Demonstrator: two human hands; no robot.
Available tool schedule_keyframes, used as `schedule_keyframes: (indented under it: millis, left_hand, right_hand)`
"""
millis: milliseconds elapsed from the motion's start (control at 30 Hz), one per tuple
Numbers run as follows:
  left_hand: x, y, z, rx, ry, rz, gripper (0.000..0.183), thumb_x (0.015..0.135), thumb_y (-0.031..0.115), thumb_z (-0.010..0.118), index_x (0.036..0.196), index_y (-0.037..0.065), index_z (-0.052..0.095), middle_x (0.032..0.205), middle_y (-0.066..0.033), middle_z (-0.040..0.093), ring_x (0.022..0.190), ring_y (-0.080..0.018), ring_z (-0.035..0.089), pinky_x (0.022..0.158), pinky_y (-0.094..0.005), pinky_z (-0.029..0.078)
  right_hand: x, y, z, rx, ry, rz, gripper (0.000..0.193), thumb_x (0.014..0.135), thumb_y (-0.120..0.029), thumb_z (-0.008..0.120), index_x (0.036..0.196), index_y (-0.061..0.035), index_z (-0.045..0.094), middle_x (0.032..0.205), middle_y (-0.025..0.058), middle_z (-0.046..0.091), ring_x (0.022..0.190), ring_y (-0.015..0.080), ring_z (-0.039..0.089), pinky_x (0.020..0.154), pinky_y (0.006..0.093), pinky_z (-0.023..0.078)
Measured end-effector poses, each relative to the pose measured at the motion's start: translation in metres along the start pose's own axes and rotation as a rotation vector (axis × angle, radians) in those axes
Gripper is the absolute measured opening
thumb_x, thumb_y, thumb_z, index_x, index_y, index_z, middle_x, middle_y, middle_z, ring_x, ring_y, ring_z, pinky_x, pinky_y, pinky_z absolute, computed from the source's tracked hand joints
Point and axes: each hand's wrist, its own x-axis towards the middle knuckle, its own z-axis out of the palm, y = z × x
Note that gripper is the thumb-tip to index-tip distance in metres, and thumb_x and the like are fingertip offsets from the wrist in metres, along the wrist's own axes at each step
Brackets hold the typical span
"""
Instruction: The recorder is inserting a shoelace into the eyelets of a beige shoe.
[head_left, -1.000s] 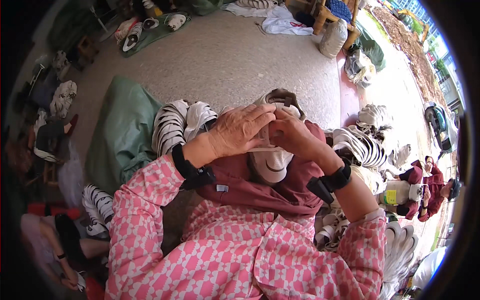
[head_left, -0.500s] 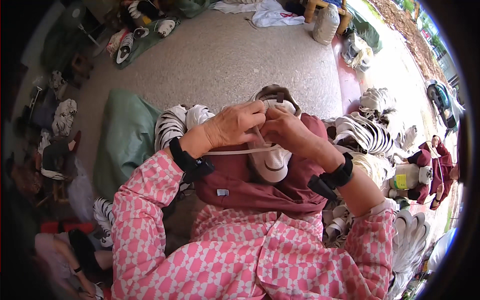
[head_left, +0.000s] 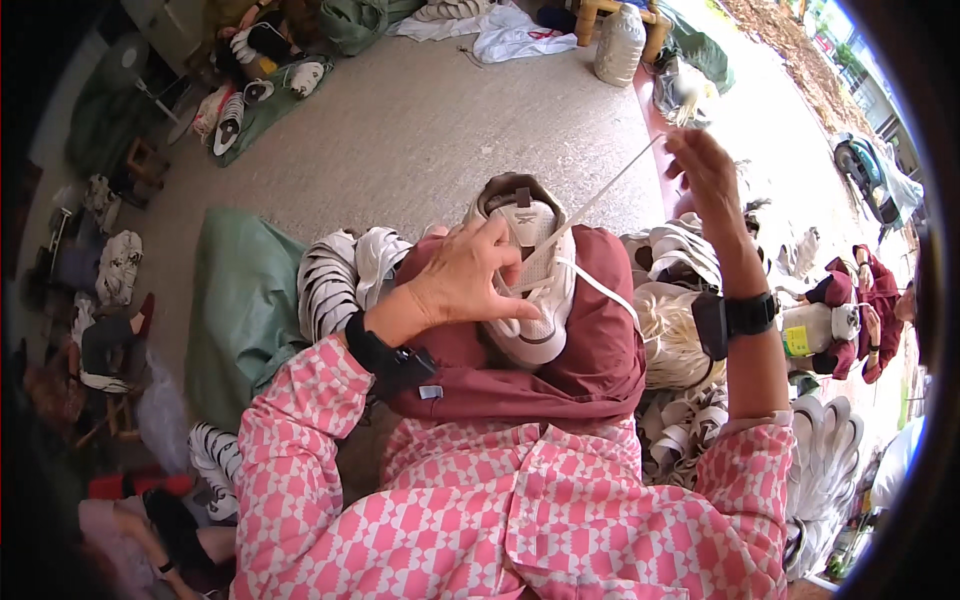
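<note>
A white and beige sneaker (head_left: 530,348) rests on my lap, toe toward me, its dark-lined collar farther away. My left hand (head_left: 465,268) lies over the sneaker's left side, fingers curled at the lacing and thumb stretched across the front; it grips the shoe. Raised to the far right, my right hand (head_left: 703,170) pinches the end of a white shoelace (head_left: 612,187), which runs taut down to the sneaker. The lace's other length loops loosely over the shoe's right side onto my maroon-covered thigh. My left fingers hide part of the lacing.
White shoe uppers (head_left: 330,285) are stacked left of my lap beside a green sheet (head_left: 240,300). Right of me lie more uppers (head_left: 825,450) and a bundle of cream laces (head_left: 672,335). Other people sit at the left and right edges. A filled plastic bottle (head_left: 620,45) stands far off.
My right hand has moved from the sneaker up and to the right, drawing the lace out taut. My left hand has lowered slightly over the shoe, and its thumb has spread.
</note>
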Motion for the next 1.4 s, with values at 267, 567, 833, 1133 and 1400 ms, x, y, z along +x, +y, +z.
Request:
schedule_keyframes:
  millis: [267, 567, 833, 1133, 1400]
  left_hand:
    - [-0.001, 0.03, 0.031, 0.288, 0.107, -0.188, 0.033, 0.062, 0.034, 0.084, 0.066, 0.009, 0.062, 0.097, -0.0092, 0.054, 0.098, -0.0325, 0.048, 0.086, -0.0451, 0.041]
    - [0.004, 0.027, 0.017, 0.146, 0.071, -0.301, 0.016, 0.074, 0.019, 0.076, 0.071, 0.004, 0.069, 0.089, -0.0069, 0.053, 0.095, -0.0285, 0.05, 0.084, -0.0395, 0.043]
    - [0.007, 0.013, -0.02, -0.194, -0.199, -0.281, 0.014, 0.073, 0.016, 0.078, 0.081, 0.005, 0.075, 0.09, -0.0026, 0.053, 0.099, -0.0229, 0.046, 0.091, -0.0337, 0.038]
    - [0.015, 0.021, -0.011, -0.133, -0.214, -0.269, 0.019, 0.071, 0.023, 0.08, 0.082, 0.009, 0.076, 0.094, -0.0026, 0.055, 0.1, -0.0263, 0.047, 0.094, -0.037, 0.038]
    - [0.0, 0.035, 0.036, 0.262, 0.157, 0.326, 0.031, 0.073, 0.01, 0.072, 0.103, 0.009, 0.063, 0.105, -0.0084, 0.061, 0.091, -0.0278, 0.062, 0.08, -0.0398, 0.047]
  right_hand:
    - [-0.039, 0.017, 0.068, 1.259, -0.298, 0.351, 0.02, 0.099, -0.022, 0.055, 0.108, -0.0043, 0.055, 0.118, 0.0195, 0.065, 0.093, 0.0256, 0.069, 0.079, 0.0391, 0.056]
    - [-0.035, 0.02, 0.066, 1.439, -0.159, 0.439, 0.018, 0.101, -0.022, 0.049, 0.105, -0.0039, 0.049, 0.095, 0.0117, 0.063, 0.079, 0.0233, 0.068, 0.068, 0.0388, 0.058]
    - [-0.001, 0.088, -0.026, 1.55, 0.427, 0.389, 0.015, 0.101, -0.013, 0.049, 0.088, -0.0075, 0.047, 0.068, 0.0015, 0.051, 0.056, 0.0147, 0.048, 0.085, 0.0414, 0.051]
    - [-0.03, 0.131, -0.201, 1.273, 0.889, 0.259, 0.013, 0.091, 0.001, 0.055, 0.099, -0.0091, 0.053, 0.066, 0.0013, 0.048, 0.051, 0.0111, 0.04, 0.052, 0.0292, 0.044]
    - [-0.038, 0.153, -0.197, 1.373, 0.53, 0.29, 0.033, 0.097, 0.005, 0.048, 0.129, -0.0008, 0.045, 0.076, 0.0051, 0.051, 0.067, 0.0152, 0.05, 0.065, 0.0325, 0.051]
